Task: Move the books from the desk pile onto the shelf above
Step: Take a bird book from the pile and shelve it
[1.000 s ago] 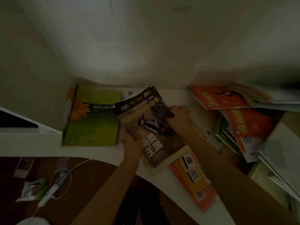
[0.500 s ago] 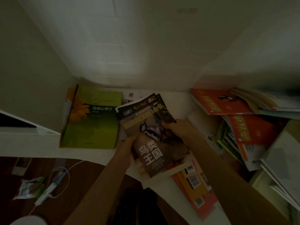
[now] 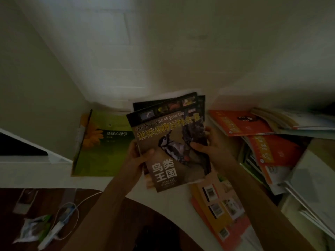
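I hold a small stack of dark-covered bird books point(image 3: 168, 138) tilted up above the white desk point(image 3: 54, 176). My left hand point(image 3: 138, 156) grips the stack's left edge, thumb on the top cover. On the right edge, my right hand point(image 3: 208, 145) grips it with the thumb across the cover. A green book with a sunflower point(image 3: 101, 145) lies flat on the desk to the left. Orange and red books point(image 3: 241, 122) lie piled at the right. The shelf above is out of view.
An orange-yellow book point(image 3: 223, 212) lies on the desk's front right under my right forearm. More loose books and papers point(image 3: 308, 192) crowd the far right. On the dark floor at lower left lie a white cable point(image 3: 72, 211) and a small packet point(image 3: 34, 230). White walls close the corner.
Both hands have lifted the bird books off the desk and raised them toward the wall. The view has tilted upward.
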Available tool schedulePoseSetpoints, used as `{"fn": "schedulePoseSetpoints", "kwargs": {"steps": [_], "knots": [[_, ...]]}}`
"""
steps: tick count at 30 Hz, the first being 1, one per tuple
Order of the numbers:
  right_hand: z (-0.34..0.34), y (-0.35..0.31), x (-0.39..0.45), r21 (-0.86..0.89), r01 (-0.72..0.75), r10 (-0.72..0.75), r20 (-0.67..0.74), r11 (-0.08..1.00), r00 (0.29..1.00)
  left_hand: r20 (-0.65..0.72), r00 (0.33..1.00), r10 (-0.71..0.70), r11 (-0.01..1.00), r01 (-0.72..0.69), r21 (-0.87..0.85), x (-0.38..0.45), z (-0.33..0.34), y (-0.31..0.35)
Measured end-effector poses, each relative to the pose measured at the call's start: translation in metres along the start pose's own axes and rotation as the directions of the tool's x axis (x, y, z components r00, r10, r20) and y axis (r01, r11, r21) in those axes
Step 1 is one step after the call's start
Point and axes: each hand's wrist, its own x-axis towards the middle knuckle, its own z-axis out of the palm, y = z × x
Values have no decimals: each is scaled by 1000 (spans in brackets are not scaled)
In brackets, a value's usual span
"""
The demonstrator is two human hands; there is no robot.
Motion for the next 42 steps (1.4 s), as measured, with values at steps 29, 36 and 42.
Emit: {"fn": "schedulePoseSetpoints", "kwargs": {"steps": [29,36,42], "knots": [[85,-11,-55,-125,268,-272,-11,955,962,-245,928,282,908,-176,380,-64,-17,40],[194,-56,-106,15,344,-344,92,939,935,-270,848,456,797,-254,548,-152,-89,115],[296,-102,-159,46,478,-480,89,877,873,-246,729,639,677,-380,630,-236,-147,193]]}}
